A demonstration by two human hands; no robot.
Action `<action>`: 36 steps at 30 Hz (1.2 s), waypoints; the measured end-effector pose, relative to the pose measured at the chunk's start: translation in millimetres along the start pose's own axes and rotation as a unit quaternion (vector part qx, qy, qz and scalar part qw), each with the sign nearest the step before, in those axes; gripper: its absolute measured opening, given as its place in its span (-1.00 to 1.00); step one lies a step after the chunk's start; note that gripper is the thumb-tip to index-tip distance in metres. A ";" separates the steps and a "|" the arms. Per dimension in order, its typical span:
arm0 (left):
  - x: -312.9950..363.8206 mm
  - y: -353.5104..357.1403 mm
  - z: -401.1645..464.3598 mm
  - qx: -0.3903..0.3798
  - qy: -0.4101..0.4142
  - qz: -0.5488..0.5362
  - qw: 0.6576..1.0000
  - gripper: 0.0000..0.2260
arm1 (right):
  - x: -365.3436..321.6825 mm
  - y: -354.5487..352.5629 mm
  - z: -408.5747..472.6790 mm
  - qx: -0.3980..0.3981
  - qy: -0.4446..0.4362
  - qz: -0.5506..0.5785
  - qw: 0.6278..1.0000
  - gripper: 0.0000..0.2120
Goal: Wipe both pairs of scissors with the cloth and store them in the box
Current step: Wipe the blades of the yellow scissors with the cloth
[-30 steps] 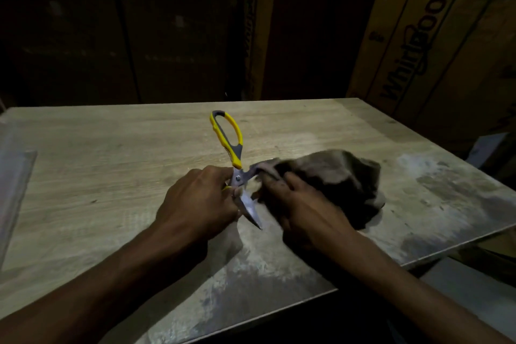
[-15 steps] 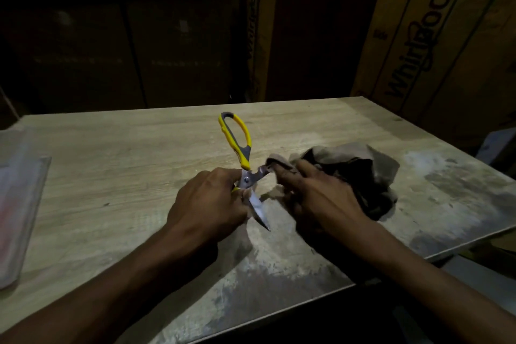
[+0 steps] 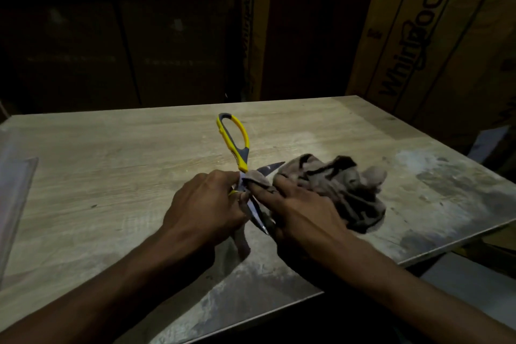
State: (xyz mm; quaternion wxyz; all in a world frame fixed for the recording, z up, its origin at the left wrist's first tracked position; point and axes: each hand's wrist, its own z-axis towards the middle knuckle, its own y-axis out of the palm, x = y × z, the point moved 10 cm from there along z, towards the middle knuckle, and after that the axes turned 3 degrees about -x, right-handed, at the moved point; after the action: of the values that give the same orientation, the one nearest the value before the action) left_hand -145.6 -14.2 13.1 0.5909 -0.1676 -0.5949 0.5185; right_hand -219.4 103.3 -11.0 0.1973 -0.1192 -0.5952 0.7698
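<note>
Yellow-handled scissors, gripped by the left hand, now gape wider (first pair mid-wipe), right hand pressing cloth at three o'clock.

Storage or warehouse area: tall cardboard appliance cartons printed "Whirlpool" stand stacked behind a worn, stained wooden desk under dim lighting.

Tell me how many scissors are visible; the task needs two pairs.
1: yellow-handled scissors held open over the table by the left hand. A second pair is out of view.
</note>
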 end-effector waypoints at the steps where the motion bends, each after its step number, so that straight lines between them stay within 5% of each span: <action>1: -1.2 -0.1 -0.1 -0.001 -0.003 0.000 1.000 -0.67 | 2.3 -0.7 1.1 0.018 -0.001 -0.009 1.000 -0.31; 5: -14.4 -2.5 1.2 0.007 -0.026 0.011 1.000 -0.86 | 39.1 -10.6 6.5 0.036 0.064 0.004 0.997 -0.40; 10: -5.3 -0.5 1.0 0.006 -0.007 -0.002 1.000 -0.72 | 1.0 2.0 -1.9 0.022 -0.018 -0.002 1.000 -0.34; 16: -14.9 -3.3 3.0 0.002 -0.035 0.004 0.999 -0.90 | 66.3 -3.4 16.0 0.019 0.085 -0.044 0.995 -0.48; 20: -16.7 -4.1 5.4 0.008 -0.054 -0.115 0.992 -0.88 | 105.8 4.0 23.8 -0.022 0.129 -0.017 0.991 -0.53; 25: -33.4 17.8 0.1 -0.038 -0.104 -0.304 0.946 -0.79 | 111.6 -35.8 32.0 0.089 0.082 0.248 0.961 -0.68; 28: -27.8 18.0 1.7 -0.038 -0.093 -0.367 0.925 -0.77 | 116.7 -61.5 29.6 0.147 0.093 0.240 0.955 -0.81; 33: -17.0 17.9 0.5 -0.049 -0.078 -0.384 0.919 -0.72 | 115.1 -83.9 27.1 0.120 0.063 0.257 0.957 -0.77; 36: -12.4 19.5 2.9 -0.073 -0.103 -0.457 0.881 -0.56 | 128.2 -105.2 0.7 0.174 0.073 0.254 0.948 -0.85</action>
State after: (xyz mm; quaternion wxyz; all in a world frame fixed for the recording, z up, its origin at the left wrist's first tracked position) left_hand -153.2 -17.6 -8.6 0.6838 0.1342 -0.6990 0.1606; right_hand -317.3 182.2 97.1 0.0554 -0.2864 -0.3858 0.8753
